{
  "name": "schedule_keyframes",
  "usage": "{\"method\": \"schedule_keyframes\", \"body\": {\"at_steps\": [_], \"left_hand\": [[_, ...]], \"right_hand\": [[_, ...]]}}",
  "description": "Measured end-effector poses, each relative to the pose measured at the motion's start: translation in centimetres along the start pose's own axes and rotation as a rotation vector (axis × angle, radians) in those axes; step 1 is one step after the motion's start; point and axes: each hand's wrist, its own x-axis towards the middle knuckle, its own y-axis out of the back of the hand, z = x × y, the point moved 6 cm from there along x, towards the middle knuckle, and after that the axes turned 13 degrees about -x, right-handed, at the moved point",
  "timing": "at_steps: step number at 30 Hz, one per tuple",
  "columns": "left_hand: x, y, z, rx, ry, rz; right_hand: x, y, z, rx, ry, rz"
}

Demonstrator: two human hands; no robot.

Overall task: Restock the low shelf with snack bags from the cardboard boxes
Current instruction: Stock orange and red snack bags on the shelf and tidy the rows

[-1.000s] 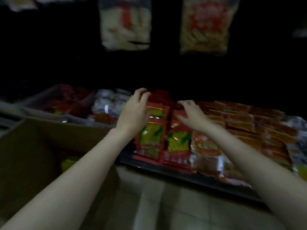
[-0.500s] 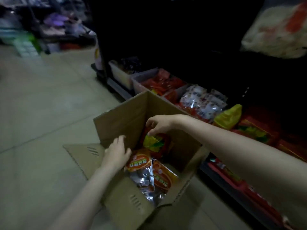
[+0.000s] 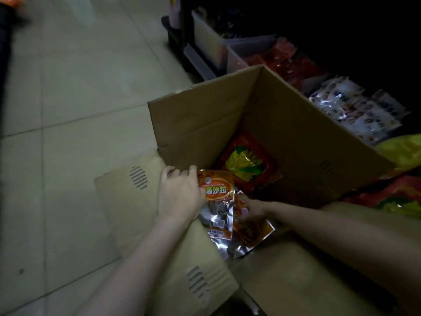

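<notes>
Gripping is what we are doing with our left hand: its grip is closing on the top edge of an orange snack bag, thumb against the bag's side, fingers curling over the edge of the cardboard box beside it. Our right hand is reaching down into the box and lying on a second orange bag; whether that grip is clamping on the bag or only resting apart on it, we cannot tell, since the fingers are dim and partly hidden. Deeper in the box a red and yellow bag is lying flat against the far wall. We are judging this to be the picking step: bags are being gathered from the box, not yet carried over. The low shelf is sitting just behind the box, already holding rows of packets. Next, we are thinking, comes lifting both bags clear of the flaps and swinging right to an open slot, keeping the slippery foil from sliding loose.
</notes>
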Motion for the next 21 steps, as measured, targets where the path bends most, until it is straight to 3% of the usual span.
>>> {"method": "schedule_keyframes", "body": {"at_steps": [3, 7, 10, 13, 18, 21], "left_hand": [[-0.1, 0.0, 0.1, 0.022, 0.002, -0.006], [-0.2, -0.3, -0.2, 0.021, 0.020, 0.000], [0.0, -0.2, -0.1, 0.026, 0.024, 0.014], [-0.1, -0.1, -0.1, 0.014, 0.026, 0.021], [-0.1, -0.1, -0.1, 0.002, 0.018, 0.022], [0.0, 0.1, 0.1, -0.037, 0.008, -0.008]], "right_hand": [[2.2, -0.4, -1.1, 0.172, 0.000, -0.019], [4.6, -1.0, -0.6, -0.057, -0.210, 0.017], [5.4, -0.8, -0.9, 0.307, -0.112, 0.068], [5.2, -0.5, -2.7, 0.289, -0.005, 0.188], [2.6, 3.4, -2.6, 0.418, -0.160, 0.500], [-1.6, 6.7, -3.2, 0.477, -0.126, 0.615]]}}
